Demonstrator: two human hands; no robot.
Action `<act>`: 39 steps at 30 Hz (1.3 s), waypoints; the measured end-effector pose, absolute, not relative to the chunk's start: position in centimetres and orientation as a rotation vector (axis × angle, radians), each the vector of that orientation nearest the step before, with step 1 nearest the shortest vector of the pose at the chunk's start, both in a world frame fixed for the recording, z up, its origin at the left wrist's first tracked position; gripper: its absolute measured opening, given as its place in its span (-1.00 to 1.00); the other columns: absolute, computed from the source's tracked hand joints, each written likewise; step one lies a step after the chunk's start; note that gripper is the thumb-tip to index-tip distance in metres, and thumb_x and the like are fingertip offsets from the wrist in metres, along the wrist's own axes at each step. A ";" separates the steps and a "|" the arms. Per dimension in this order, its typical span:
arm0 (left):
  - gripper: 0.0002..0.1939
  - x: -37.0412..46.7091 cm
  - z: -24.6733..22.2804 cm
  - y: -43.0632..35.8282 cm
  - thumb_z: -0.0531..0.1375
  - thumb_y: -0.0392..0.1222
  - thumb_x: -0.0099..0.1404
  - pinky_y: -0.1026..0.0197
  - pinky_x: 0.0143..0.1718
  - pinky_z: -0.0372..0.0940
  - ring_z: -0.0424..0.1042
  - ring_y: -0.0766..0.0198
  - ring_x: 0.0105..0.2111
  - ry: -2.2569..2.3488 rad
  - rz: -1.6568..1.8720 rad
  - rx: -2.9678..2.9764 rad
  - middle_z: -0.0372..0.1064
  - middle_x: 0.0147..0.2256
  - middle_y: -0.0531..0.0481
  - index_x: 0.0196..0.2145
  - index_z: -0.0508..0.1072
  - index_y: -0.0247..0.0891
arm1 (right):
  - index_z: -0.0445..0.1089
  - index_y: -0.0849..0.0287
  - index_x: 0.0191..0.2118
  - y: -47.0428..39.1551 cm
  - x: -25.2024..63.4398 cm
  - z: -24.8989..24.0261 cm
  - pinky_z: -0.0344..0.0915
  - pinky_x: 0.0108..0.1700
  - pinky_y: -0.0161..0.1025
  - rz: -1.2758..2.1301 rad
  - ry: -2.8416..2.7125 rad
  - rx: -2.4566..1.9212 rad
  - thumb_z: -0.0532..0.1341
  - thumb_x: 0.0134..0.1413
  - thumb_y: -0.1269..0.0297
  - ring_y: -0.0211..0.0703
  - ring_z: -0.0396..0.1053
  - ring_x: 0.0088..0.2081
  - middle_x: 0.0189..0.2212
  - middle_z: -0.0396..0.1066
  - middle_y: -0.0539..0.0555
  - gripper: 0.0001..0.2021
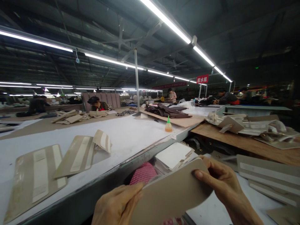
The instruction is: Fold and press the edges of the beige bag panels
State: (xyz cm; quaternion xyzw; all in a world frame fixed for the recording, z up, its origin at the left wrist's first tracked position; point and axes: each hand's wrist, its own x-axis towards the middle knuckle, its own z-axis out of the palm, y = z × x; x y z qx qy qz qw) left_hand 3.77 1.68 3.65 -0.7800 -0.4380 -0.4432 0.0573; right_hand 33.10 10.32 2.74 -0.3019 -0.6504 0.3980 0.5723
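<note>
Low at front centre, the beige panel [173,190] is pinched by both hands: L hand [117,204] grasps its left end, R hand [222,178] the right corner, thumb on near face. It's tilted, up off the table. Step looks like handling/checking the panel; next move prob. calls for a steady two-handed grip, as it seems bendy. Just beyond: stack of white pieces [174,153] and pink checked cloth [144,173], contact w/ panel unclear. L: white-topped table [131,134] w/ strip-backed pieces [76,153]. Farther: green-capped bottle [168,126], upright, amber liquid in bottom, approx.
</note>
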 end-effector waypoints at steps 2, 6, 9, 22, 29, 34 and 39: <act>-0.76 4.3 3.4 2.1 0.16 -0.18 0.39 0.51 -0.37 0.45 0.63 0.33 -0.43 -1.381 -1.379 -2.325 0.64 -0.39 0.01 -0.24 0.65 -0.24 | 0.32 0.14 -0.59 9.8 32.9 3.0 0.14 -0.44 -0.34 0.882 -1.565 -0.714 0.43 0.01 0.10 -0.24 0.26 -0.44 -0.51 0.37 -0.03 -0.64; -0.76 6.0 3.7 2.3 0.13 -0.22 0.41 0.56 -0.44 0.40 0.57 0.41 -0.53 -1.393 -1.617 -2.461 0.58 -0.48 0.12 -0.31 0.61 -0.19 | 0.38 0.12 -0.60 8.7 31.8 4.0 0.19 -0.36 -0.34 0.801 -1.493 -0.739 0.46 -0.06 0.08 -0.23 0.33 -0.39 -0.46 0.43 -0.05 -0.66; -0.74 6.8 3.8 2.3 0.12 -0.22 0.41 0.53 -0.39 0.42 0.60 0.36 -0.48 -1.397 -1.682 -2.458 0.46 -0.60 0.17 -0.39 0.57 -0.18 | 0.41 0.10 -0.62 8.0 31.1 4.7 0.19 -0.35 -0.33 0.788 -1.442 -0.720 0.48 -0.11 0.04 -0.22 0.33 -0.40 -0.48 0.43 -0.06 -0.65; -0.66 7.6 2.0 3.4 0.10 -0.44 0.34 0.38 -0.27 0.52 0.65 0.24 -0.32 -0.995 -1.568 -2.303 0.63 -0.28 -0.17 0.03 0.49 -0.42 | 0.31 0.16 -0.61 8.9 31.3 4.2 0.05 -0.46 -0.33 0.959 -1.381 -0.861 0.47 -0.15 -0.04 -0.26 0.18 -0.50 -0.57 0.30 -0.05 -0.55; -0.68 9.0 2.2 3.8 0.01 -0.37 0.43 0.40 -0.28 0.54 0.65 0.26 -0.33 -0.896 -1.495 -2.193 0.65 -0.28 -0.14 0.08 0.38 -0.30 | 0.29 0.16 -0.58 7.8 31.1 5.1 0.09 -0.47 -0.32 0.886 -1.426 -0.859 0.43 -0.06 -0.02 -0.26 0.18 -0.49 -0.55 0.28 -0.04 -0.58; -0.73 10.5 3.2 4.0 -0.02 -0.21 0.51 0.45 -0.35 0.52 0.65 0.26 -0.41 -0.823 -1.597 -2.143 0.65 -0.36 -0.19 0.01 0.41 -0.32 | 0.28 0.14 -0.57 7.4 31.0 4.8 0.16 -0.49 -0.33 0.689 -1.649 -0.669 0.35 0.13 0.17 -0.25 0.27 -0.50 -0.53 0.35 -0.03 -0.65; -0.55 10.1 1.3 4.5 0.14 -0.31 0.43 0.40 -0.13 0.49 0.62 0.21 -0.14 -0.827 -1.739 -2.453 0.62 -0.11 -0.14 0.24 0.30 -0.17 | 0.30 0.13 -0.51 6.5 30.5 4.5 0.22 -0.42 -0.35 0.614 -1.769 -0.608 0.30 0.21 0.22 -0.25 0.36 -0.44 -0.46 0.43 -0.02 -0.70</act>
